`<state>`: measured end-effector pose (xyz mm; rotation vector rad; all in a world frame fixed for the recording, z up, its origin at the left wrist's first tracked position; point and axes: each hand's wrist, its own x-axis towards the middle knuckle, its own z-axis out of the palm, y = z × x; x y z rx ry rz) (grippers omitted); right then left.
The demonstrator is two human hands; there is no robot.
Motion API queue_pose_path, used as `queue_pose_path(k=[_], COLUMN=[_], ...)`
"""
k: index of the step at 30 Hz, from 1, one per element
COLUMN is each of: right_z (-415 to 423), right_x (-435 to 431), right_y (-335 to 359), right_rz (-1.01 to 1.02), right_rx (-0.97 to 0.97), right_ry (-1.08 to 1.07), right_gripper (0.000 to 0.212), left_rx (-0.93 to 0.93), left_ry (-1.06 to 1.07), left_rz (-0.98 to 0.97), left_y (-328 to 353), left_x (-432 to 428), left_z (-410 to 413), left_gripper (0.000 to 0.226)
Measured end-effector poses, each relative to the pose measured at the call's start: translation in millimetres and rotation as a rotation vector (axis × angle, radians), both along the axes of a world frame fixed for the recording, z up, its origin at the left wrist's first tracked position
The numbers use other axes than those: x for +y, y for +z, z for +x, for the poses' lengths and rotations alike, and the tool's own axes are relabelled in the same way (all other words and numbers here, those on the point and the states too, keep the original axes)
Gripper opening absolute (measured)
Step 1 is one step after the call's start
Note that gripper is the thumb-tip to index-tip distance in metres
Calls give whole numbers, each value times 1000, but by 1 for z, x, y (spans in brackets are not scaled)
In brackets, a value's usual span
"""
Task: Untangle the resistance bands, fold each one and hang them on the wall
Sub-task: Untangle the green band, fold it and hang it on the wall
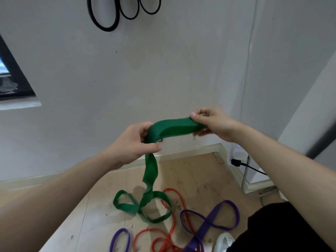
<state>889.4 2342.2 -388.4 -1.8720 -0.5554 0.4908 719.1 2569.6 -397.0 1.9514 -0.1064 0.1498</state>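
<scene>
Green resistance band [172, 126] runs as a flat, doubled length between the two hands in the head view. The left hand [133, 142] has its fingers [144, 127] and thumb clamped round one end of that length. The right hand [211, 122] pinches the other end with its fingers [200, 112], to the right and slightly higher. Below the left fingers the rest of the band hangs twisted down to the wooden floor [200, 171], where it lies in loose loops. Beneath both sets of fingers a red band [175, 194] and a purple band [211, 219] lie tangled on the floor, close against the green loops. Well above the fingers, black bands [104, 26] hang on the wall [127, 79].
</scene>
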Motion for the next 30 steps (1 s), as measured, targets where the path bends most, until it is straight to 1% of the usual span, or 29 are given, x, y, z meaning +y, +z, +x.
queue_pose_path(k=[1, 2, 3, 4, 6, 8, 9, 11, 12, 13, 14, 16, 18, 22, 25, 28, 30], right_z=[-2, -5, -9, -14, -27, -40, -48, -61, -66, -70, -73, -76, -78, -79, -79, -75, -73], right_x=[-2, -2, -1, 2, 9, 17, 21, 30, 35, 40, 43, 49, 53, 49, 42, 40, 38], right_y=[-4, -7, -6, -2, 10, 20, 22, 21, 18, 16, 13, 6, 2, 8, 14, 18, 22], right_rz=[-179, -311, -367, -346, -164, -40, -48, -146, -190, -215, -223, -213, -215, -159, -41, 41, 61], right_rx=[-52, -116, -172, -212, -216, -209, -241, -363, -439, -501, -536, -560, -534, -307, -136, -154, -148], right_ry=[82, 157, 202, 214, 206, 280, 343, 446, 470, 474, 470, 473, 474, 532, 533, 468, 459], right_gripper=[24, 27, 30, 33, 35, 46, 54, 71, 76, 76, 70, 48, 35, 25, 19, 19, 24], left_rx=[22, 46, 71, 91, 117, 135, 142, 153, 155, 151, 145, 133, 120, 118, 115, 104, 90], left_ry=[-22, -45, -68, -91, -113, -114, -120, -134, -138, -141, -142, -132, -125, -107, -81, -62, -53], left_rz=[-49, -88, -112, -119, -99, -72, -65, -71, -75, -76, -75, -76, -76, -66, -31, -34, -46], left_y=[1, 2, 3, 3, 3, 2, 3, 4, 5, 6, 7, 8, 9, 8, 6, 4, 3], left_x=[1, 3, 5, 7, 10, 12, 13, 13, 13, 13, 13, 13, 14, 18, 20, 19, 17], left_z=[-2, -3, -3, -4, -6, -8, -9, -10, -11, -12, -12, -13, -15, -18, -19, -19, -18], left_gripper=[22, 26, 30, 31, 31, 36, 39, 46, 47, 45, 39, 25, 22, 27, 29, 32, 31])
